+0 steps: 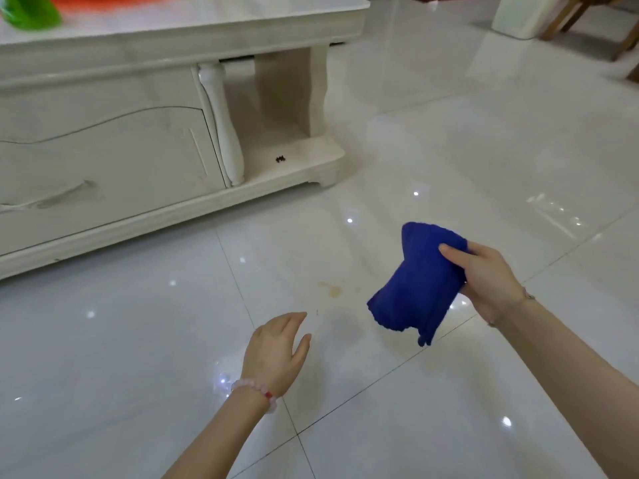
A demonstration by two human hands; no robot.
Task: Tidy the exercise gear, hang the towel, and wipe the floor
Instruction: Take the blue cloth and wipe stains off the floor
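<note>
A folded blue cloth (415,285) hangs in the air above the glossy white tiled floor (138,340), gripped by my right hand (484,274) at its right edge. A small yellowish-brown stain (331,288) marks the tile just left of the cloth. My left hand (276,350) hovers over the floor below and left of the stain, fingers relaxed and holding nothing.
A low white cabinet-style table (155,133) stands at the upper left, with a small black item (280,159) on its open bottom shelf and green and orange things (31,12) on top. Wooden chair legs (567,19) and a white bin (525,15) stand at the far right.
</note>
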